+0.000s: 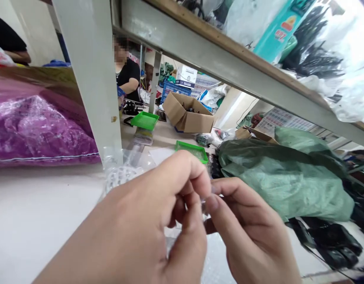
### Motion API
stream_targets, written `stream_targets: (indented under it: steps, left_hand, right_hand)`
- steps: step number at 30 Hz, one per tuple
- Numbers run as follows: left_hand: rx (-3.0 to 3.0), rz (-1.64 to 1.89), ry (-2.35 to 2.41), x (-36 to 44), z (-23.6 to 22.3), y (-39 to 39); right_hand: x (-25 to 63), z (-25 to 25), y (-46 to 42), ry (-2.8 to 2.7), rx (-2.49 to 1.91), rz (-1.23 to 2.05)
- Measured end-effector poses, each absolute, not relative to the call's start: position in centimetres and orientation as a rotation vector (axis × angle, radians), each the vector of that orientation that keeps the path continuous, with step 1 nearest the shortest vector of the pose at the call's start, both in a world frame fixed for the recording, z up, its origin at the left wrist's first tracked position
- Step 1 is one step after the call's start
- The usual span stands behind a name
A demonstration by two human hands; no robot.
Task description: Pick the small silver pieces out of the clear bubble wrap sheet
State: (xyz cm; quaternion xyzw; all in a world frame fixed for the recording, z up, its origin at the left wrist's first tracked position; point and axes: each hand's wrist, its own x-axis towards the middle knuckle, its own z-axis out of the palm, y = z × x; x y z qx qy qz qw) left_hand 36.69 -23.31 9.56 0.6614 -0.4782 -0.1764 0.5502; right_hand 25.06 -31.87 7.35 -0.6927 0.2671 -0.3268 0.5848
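Note:
My left hand [140, 221] and my right hand [253, 232] meet in the middle of the view, fingertips touching. Both are closed in a pinch around something small, mostly hidden by the fingers; a greyish, shiny bit shows between them. Under and between the hands lies clear plastic film [216, 256]. Just behind my left hand rests a clear plastic bag [119, 175] with white, patterned contents that I cannot make out.
Green trays [144, 120] and an open cardboard box [196, 121] stand beyond the hands. A purple sack [37, 118] lies left, a green bag [288, 177] right, near black items [332, 240]. A shelf beam [199, 51] crosses above. Another person [129, 77] sits behind the post [90, 71].

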Motion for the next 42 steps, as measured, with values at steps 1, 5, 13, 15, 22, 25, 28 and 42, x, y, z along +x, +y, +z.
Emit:
stream_targets:
  steps: [1,5,13,15,22,25,28,42]
  left_hand:
    - [1.606,-0.432,-1.178,37.5,9.0,-23.6]
    - [1.863,-0.603,-1.224,42.0,2.6,-27.7]
    - [2.159,-0.778,-1.039,46.1,-15.3,-36.0]
    - [2.193,-0.762,-1.035,45.8,-16.5,-35.8]
    - [2.38,-0.76,-1.135,44.9,-16.4,-35.4]
    - [2.445,-0.769,-1.139,44.9,-16.8,-35.9]
    - [2.481,-0.768,-1.161,45.0,-17.1,-36.4]
    - [2.066,-0.887,-1.169,47.4,-19.1,-34.6]
  right_hand:
    - [25.7,6.8,-32.0,0.626,-1.524,-0.729]
    - [30.4,0.2,-34.7,0.722,-1.258,-0.568]
    - [36.6,-17.9,-42.2,1.047,-1.354,-0.403]
    - [36.5,-19.5,-43.2,1.046,-1.41,-0.393]
    - [36.0,-20.3,-44.5,1.024,-1.309,-0.242]
    - [36.0,-20.0,-44.6,1.02,-1.295,-0.213]
    - [36.1,-20.4,-44.7,1.036,-1.353,-0.197]
    - [36.9,-21.3,-45.8,1.144,-1.866,-0.038]
